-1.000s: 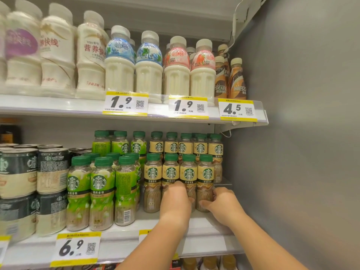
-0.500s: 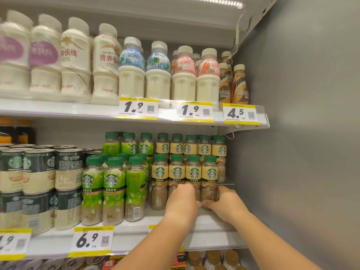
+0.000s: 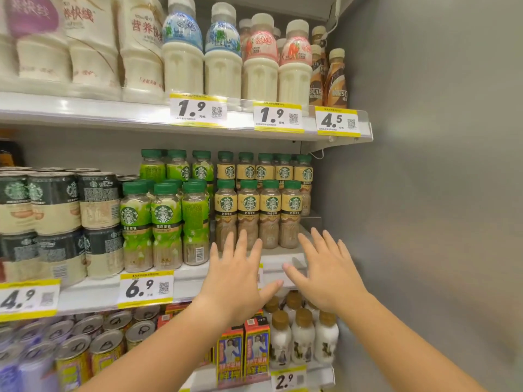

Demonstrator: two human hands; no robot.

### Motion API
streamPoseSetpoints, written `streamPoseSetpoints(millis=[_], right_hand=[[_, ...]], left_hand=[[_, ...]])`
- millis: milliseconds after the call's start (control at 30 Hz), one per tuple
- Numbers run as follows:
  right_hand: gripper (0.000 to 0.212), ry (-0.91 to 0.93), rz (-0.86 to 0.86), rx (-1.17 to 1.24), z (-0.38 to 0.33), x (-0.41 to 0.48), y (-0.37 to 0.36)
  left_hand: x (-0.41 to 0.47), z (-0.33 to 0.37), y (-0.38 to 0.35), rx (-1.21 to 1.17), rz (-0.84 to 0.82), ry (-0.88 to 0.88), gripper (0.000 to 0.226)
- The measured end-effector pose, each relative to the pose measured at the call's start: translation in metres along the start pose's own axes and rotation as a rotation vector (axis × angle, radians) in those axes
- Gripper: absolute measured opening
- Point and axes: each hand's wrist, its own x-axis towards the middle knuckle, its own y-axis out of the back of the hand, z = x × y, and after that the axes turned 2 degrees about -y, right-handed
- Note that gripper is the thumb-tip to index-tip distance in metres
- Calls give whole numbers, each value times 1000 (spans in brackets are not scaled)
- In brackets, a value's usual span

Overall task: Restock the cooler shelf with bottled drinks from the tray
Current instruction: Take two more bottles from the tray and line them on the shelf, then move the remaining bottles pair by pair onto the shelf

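Tan-labelled coffee bottles with green caps [image 3: 270, 213] stand in rows on the right end of the middle cooler shelf [image 3: 186, 281]. Green-labelled bottles [image 3: 165, 222] stand just left of them. My left hand [image 3: 235, 278] hovers in front of the shelf edge below the tan bottles, fingers spread, holding nothing. My right hand [image 3: 328, 273] is beside it to the right, also spread and empty, clear of the bottles. No tray is in view.
Stacked coffee cans [image 3: 56, 219] fill the shelf's left. White milk bottles [image 3: 220, 58] line the upper shelf. Cans, cartons [image 3: 243, 355] and small white bottles [image 3: 302, 338] sit on the lower shelf. The grey cooler wall [image 3: 424, 193] closes the right side.
Both hands have let go of the tan-labelled bottles and drawn back from the shelf with fingers spread. The camera has moved closer and tilted down.
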Motion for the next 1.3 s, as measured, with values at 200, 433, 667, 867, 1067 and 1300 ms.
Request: streamPoseSetpoints(millis=[200, 433, 667, 867, 1067, 1300], right_hand=[[86, -11, 41, -90, -29, -75, -17], [78, -76, -11, -60, -52, -172, -80], [81, -160, -273, -61, -70, -255, -155], [79, -255, -514, 30, -91, -342, -236], [76, -343, -795, 110, -104, -423, -301], [74, -474, -923, 351, -110, -443, -373]], left_hand=[[-71, 4, -25, -87, 103, -101, 91], [-158, 16, -89, -159, 42, -157, 87], [-246, 6, -176, -150, -263, -97, 92], [-325, 9, -252, -186, -539, -48, 92], [-394, 28, -317, -244, -760, 104, 98], [-398, 54, -383, -868, -807, 735, 81]])
